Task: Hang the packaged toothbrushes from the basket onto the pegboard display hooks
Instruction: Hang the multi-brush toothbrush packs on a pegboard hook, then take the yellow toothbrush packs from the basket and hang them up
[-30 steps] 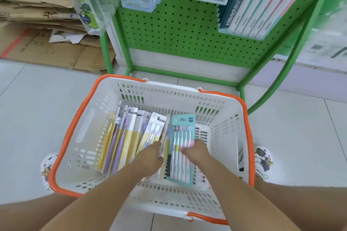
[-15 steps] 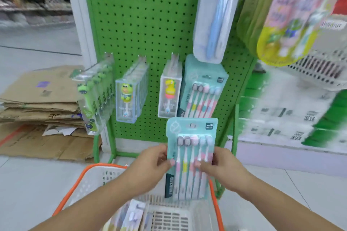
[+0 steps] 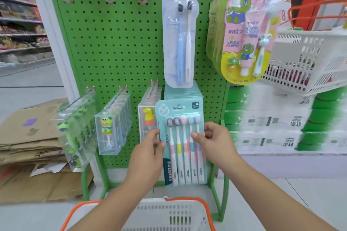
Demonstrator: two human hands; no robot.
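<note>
Head view: toothbrush pack (image 3: 181,142) upright, bristles up, both hands gripping.

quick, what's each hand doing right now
Left hand: closed on the left edge of the teal toothbrush pack.
Right hand: closed on the same pack's right edge.

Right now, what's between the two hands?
Head view: the teal five-brush toothbrush pack, held upright between the left hand and the right hand, with nothing else between them.
</note>
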